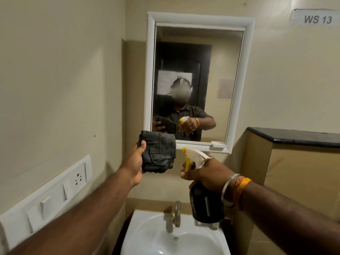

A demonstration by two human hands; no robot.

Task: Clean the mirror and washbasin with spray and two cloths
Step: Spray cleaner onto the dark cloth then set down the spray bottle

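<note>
Above the washbasin, at chest height: both hands are raised toward the wall mirror.
Spray bottle (206, 197): dark body with a white head and yellow nozzle, upright in the right hand (207, 173), fingers clamped round the neck, one on the trigger. The nozzle points left toward the cloth, likely to wet it before wiping.
Cloth (159, 151): dark and folded, held flat in the left hand (135, 164), thumb pressing it onto the fingers, just beside the nozzle.
Second cloth: not in view.
Mirror (220, 80): white-framed, directly behind the hands and apart from them.
Washbasin (139, 234): white, below, tap (177, 214) at its back rim.
Open room: tight. A switch panel (46, 196) lines the left wall; a dark-topped ledge (294, 137) juts in at right.
</note>
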